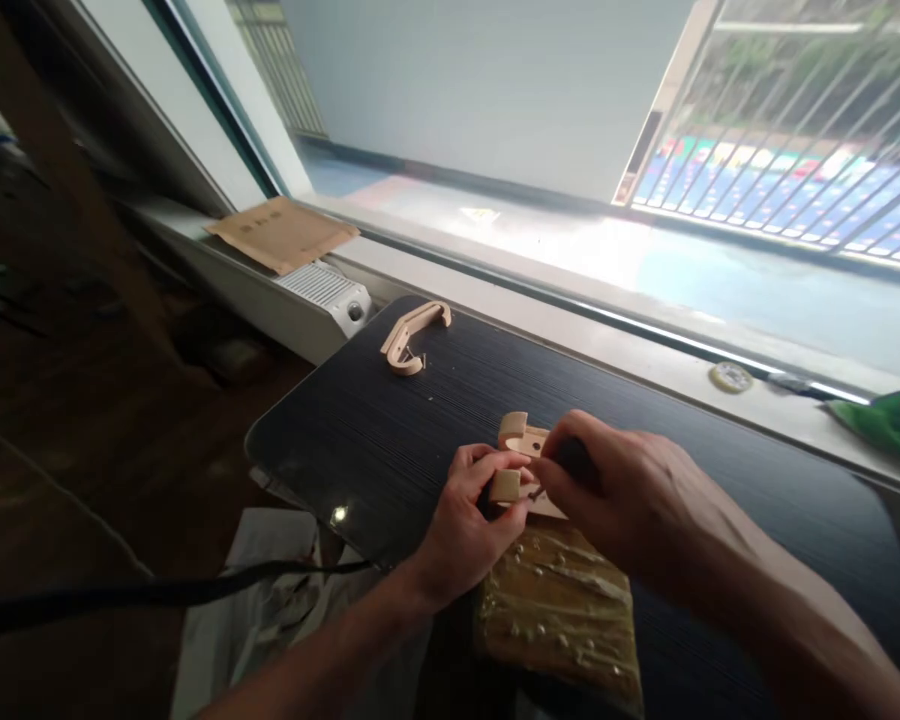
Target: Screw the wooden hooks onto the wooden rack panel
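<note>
The pale woodwork (505, 487) is over the tabletop (345, 430), around the middle of its length and toward the near edge. Two curled ends show, one farther from the person than the other, with a small dark hole in the flat part beside the farther one; whether this is one piece or two is hidden by the hands. The left hand (465, 525) pinches the nearer curl between thumb and fingers. The right hand (637, 490) has its fingers wrapped around a dark handle (576, 462), just beside the woodwork. A thin metal shaft or screw (537, 493) shows at the flat part, too small to tell which.

Just nearer the person, a package (562, 620) in shiny, bubbly wrap lies toward the near edge; whether the woodwork touches it is unclear. Well apart, by the far left corner, lies another curved wooden piece (418, 330), with small screws (418, 357) at its nearer curl.

Beyond the far edge, the windowsill (645, 400) carries a tape roll (730, 376) and a green cloth (889, 422). Past the left edge, a brown envelope (285, 233) lies on a white radiator (326, 288).
</note>
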Available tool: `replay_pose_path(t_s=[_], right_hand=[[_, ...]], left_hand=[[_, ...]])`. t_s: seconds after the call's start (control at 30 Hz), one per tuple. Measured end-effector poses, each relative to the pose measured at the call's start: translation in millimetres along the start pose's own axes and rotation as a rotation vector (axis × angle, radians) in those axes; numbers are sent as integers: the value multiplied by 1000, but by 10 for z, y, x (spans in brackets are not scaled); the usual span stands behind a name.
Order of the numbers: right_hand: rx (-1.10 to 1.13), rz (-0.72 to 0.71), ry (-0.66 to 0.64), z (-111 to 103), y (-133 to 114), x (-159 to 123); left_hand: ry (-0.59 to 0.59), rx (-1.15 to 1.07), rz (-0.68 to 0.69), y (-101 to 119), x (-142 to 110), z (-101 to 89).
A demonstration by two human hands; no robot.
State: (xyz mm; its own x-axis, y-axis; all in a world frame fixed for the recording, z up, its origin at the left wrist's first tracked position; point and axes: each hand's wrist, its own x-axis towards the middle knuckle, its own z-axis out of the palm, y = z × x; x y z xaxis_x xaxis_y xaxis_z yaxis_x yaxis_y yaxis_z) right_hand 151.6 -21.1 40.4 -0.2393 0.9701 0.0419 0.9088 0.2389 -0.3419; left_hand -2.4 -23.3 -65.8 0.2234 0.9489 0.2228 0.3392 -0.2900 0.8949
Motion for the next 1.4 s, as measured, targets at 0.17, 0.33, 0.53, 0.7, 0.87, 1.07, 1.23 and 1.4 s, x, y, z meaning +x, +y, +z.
replay_pose_path(t_s=[0.17,0.33,0.53,0.7,0.87,1.07,1.23,1.4], right_hand=[[-45,131,100,97,-59,-14],[-67,226,165,146,-181,-79],[-145,293,189,170,-318,-200],[-104,187,142,172,-417,-496],[-5,79,145,212,-419,-765],[31,11,57,60,-391,-853],[-113,0,-30,-122,-481,-838],[-125,-27,-77,-139,-494,-782]], left_hand=[[46,-73,119,-139,0,102],[-30,-118,132,-147,54,57],[-157,-235,86,-9,-52,-6],[-111,-98,105,55,-392,-30],[-102,-40,110,90,-600,-73],[-47,13,106,52,-579,-34],[-51,-163,105,2,-584,-3],[-73,-263,103,-33,-585,15]])
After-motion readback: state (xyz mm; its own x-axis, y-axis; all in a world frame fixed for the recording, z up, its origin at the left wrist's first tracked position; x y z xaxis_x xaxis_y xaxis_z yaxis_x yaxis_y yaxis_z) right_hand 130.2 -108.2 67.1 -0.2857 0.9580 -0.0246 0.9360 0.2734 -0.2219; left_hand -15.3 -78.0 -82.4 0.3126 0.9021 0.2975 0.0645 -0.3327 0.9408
